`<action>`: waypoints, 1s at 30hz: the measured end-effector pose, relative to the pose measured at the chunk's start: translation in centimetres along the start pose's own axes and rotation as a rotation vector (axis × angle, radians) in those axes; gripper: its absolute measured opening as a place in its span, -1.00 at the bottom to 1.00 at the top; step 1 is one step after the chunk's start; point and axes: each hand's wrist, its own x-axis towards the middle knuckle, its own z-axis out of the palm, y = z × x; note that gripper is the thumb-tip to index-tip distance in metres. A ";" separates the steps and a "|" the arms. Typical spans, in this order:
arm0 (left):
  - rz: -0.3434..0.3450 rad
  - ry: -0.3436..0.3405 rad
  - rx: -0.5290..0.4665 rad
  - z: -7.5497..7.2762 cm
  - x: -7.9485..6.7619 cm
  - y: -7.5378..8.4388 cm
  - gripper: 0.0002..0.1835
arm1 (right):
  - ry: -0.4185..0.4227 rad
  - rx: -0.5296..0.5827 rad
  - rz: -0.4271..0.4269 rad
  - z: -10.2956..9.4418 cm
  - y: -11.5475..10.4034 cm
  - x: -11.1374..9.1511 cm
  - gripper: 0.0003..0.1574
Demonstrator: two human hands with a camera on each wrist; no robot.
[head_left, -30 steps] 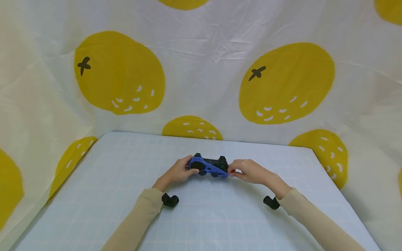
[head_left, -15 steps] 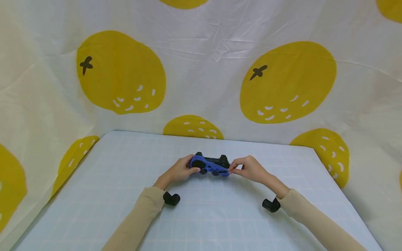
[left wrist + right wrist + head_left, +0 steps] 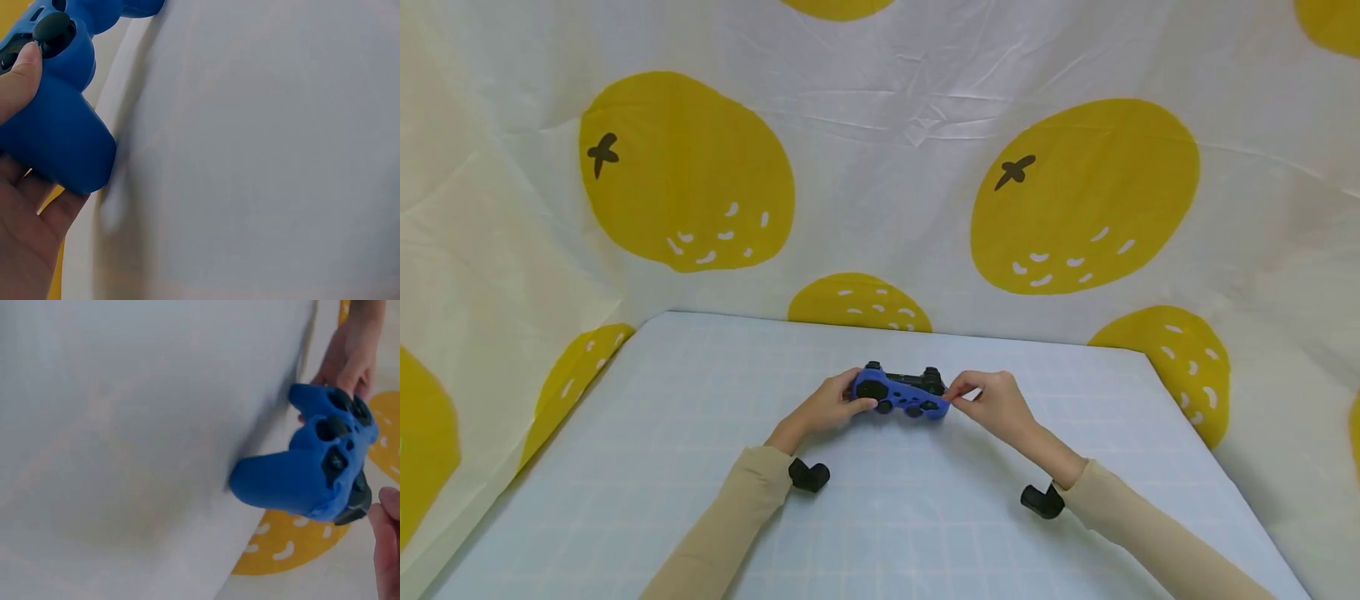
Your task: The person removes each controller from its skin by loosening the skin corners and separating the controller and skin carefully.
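Note:
A black game controller (image 3: 910,383) is partly wrapped in a blue silicone cover (image 3: 904,397), held up over the table. My left hand (image 3: 824,407) grips its left end; in the left wrist view the thumb lies beside a thumbstick (image 3: 52,27) and fingers are behind the handle. At the other end my right hand (image 3: 996,402) has thumb and index finger pinched together at the cover's edge. In the right wrist view the cover is wrinkled beside a black shoulder button (image 3: 357,501), close to those fingertips. What lies between the fingertips is mostly hidden.
The table (image 3: 880,517) wears a pale blue gridded cloth. Behind it and at both sides hangs a white curtain (image 3: 880,192) with large yellow fruit prints. A black wrist camera (image 3: 808,476) sits by each sleeve.
My right wrist has swung lower and the right fingertips have shifted up along the controller's right end, with the cover's edge there rising slightly. The left hand keeps its grip.

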 end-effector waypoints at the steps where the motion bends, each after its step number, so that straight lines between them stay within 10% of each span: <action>1: -0.003 0.002 -0.003 0.0 0.0 0.0 -0.44 | 0.029 -0.005 0.014 -0.2 0.0 0.1 -0.82; 22: -0.129 0.141 -0.133 0.5 -0.4 0.5 -0.40 | -0.130 0.234 0.355 1.2 2.0 1.6 -0.42; 30: -0.074 0.165 -0.124 0.7 -0.7 0.6 -0.35 | -0.196 0.294 0.463 1.7 1.9 2.1 -0.32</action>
